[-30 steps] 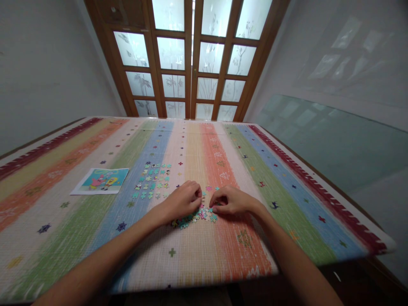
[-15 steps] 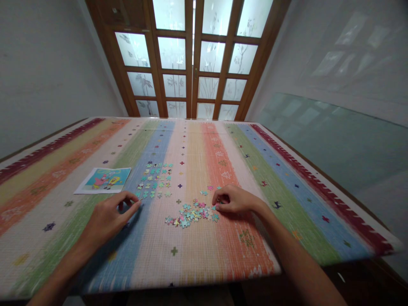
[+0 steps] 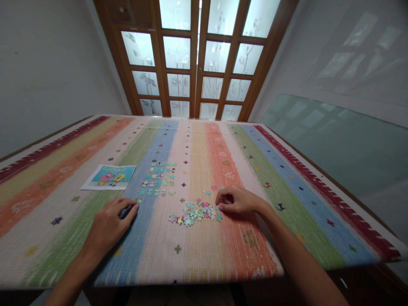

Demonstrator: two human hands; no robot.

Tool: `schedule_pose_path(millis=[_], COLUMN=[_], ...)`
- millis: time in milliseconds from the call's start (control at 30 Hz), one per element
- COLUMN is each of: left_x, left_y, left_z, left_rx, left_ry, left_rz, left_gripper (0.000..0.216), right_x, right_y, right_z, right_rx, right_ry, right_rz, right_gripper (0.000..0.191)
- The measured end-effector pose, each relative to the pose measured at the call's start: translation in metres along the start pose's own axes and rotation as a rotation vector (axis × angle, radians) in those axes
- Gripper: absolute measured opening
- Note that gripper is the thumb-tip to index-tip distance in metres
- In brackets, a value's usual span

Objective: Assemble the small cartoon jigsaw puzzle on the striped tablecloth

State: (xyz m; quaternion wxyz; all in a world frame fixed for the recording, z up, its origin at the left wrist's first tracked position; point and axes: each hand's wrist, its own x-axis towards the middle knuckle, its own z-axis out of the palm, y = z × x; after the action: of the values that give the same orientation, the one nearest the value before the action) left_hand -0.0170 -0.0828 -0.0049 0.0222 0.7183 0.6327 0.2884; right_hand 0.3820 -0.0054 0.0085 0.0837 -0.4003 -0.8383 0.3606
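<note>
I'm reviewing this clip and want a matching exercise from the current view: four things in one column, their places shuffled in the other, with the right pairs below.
Things
1. picture sheet
2. loose heap of puzzle pieces
3. left hand
4. right hand

Places
A. at the right-hand end of the heap
B. lying flat, to the left of the spaced rows of puzzle pieces
C. close to the left end of the nearest row
D. jumbled, between the two hands

Right pairs: 1-B, 2-D, 3-C, 4-A
</note>
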Motion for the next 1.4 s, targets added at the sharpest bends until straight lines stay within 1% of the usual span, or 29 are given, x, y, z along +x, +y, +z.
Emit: schedule_pose_path(millis=[333,433,533,600,667,767,833,900,967,1100,1200,1300,1400], left_x=[0.002,0.002,0.001,0.001,-0.001,-0.006,-0.012,-0.019,-0.027,-0.038,-0.038,-0.032,-0.026], left_y=[0.001,0.0,0.002,0.006,0.012,0.023,0.031,0.039,0.046,0.051,0.051,0.05,0.051], left_z=[0.001,0.001,0.0,-0.001,-0.001,0.004,0.012,0.021,0.031,0.043,0.049,0.054,0.059], left_rx=[-0.007,0.004,0.007,0.0,-0.023,-0.079,-0.114,-0.134,-0.133,-0.083,-0.093,-0.133,-0.172], left_ry=[0.01,0.022,0.071,0.102,0.111,0.08,0.025,-0.043,-0.119,-0.187,-0.22,-0.253,-0.271], left_rz=[-0.043,-0.051,-0.024,0.019,0.075,0.184,0.278,0.369,0.45,0.578,0.608,0.617,0.599], left_gripper=[0.031,0.033,0.036,0.037,0.036,0.03,0.027,0.026,0.028,0.035,0.045,0.05,0.053], right_x=[0.0,0.0,0.0,0.0,0.0,0.001,0.002,0.002,0.0,-0.009,-0.017,-0.023,-0.026], right_y=[0.002,0.004,0.007,0.009,0.011,0.014,0.016,0.018,0.022,0.029,0.027,0.02,0.017], right_z=[0.001,0.001,0.001,0.0,-0.003,-0.007,-0.009,-0.008,-0.002,0.016,0.025,0.026,0.026], right_rx=[0.007,0.004,0.024,0.016,-0.024,-0.089,-0.123,-0.168,-0.227,-0.341,-0.4,-0.414,-0.385], right_ry=[0.022,0.054,0.15,0.26,0.375,0.499,0.532,0.521,0.475,0.375,0.395,0.432,0.438], right_rz=[-0.021,-0.037,-0.069,-0.099,-0.129,-0.161,-0.18,-0.195,-0.195,-0.145,-0.148,-0.201,-0.228], right_gripper=[0.012,0.011,0.01,0.007,0.009,0.011,0.014,0.019,0.025,0.04,0.039,0.034,0.028])
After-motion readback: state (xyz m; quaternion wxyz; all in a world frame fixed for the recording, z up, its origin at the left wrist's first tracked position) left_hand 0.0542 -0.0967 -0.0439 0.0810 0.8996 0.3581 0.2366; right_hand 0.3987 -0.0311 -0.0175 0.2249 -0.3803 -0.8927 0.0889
